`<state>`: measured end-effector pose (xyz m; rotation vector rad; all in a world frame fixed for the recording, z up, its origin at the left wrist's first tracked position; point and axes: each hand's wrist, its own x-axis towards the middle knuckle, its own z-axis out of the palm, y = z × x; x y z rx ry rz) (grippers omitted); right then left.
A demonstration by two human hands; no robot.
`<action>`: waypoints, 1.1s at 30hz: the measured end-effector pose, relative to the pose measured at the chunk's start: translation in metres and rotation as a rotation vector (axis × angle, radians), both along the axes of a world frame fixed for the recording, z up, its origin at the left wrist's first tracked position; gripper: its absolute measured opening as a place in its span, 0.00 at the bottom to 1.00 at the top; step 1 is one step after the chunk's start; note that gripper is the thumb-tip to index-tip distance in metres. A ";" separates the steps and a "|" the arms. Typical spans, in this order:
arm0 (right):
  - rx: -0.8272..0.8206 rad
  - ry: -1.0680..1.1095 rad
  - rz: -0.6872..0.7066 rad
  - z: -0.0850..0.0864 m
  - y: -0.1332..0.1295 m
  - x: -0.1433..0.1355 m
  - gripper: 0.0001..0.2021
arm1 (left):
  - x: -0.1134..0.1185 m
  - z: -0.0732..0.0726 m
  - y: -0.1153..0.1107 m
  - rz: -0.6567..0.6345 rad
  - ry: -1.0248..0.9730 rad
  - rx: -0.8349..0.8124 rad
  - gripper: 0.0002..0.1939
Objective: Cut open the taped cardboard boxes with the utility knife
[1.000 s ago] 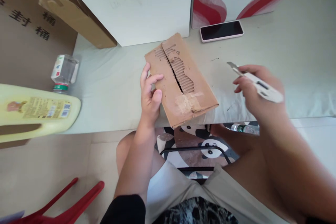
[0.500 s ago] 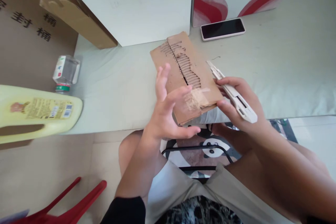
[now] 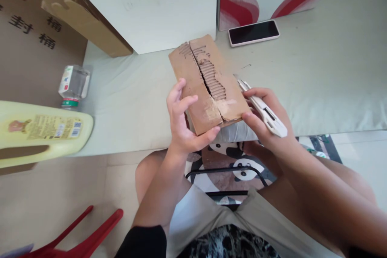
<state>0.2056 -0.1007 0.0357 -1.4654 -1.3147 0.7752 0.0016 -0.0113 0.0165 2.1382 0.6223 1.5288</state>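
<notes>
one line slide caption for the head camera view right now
The left hand grips a cardboard box with exposed corrugation; the right hand, also on the box, holds a utility knife.

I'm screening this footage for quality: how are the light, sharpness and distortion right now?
Head view: soft, fairly even light, no hard shadow across the cardboard box; head view: the utility knife looks fairly crisp; head view: the smallest print on the yellow jug is too soft to read, and the jug seems stretched toward the left edge.
</notes>
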 end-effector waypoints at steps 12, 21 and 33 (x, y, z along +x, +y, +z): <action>-0.017 -0.032 0.029 0.001 0.001 0.007 0.18 | -0.004 -0.018 0.010 0.201 -0.233 -0.079 0.28; -0.330 -0.797 -0.044 -0.031 0.015 0.054 0.30 | -0.031 -0.008 0.034 0.401 -0.687 -0.783 0.29; -0.134 -0.652 0.200 -0.038 0.009 0.040 0.25 | -0.049 -0.045 0.042 0.415 -0.127 -0.741 0.25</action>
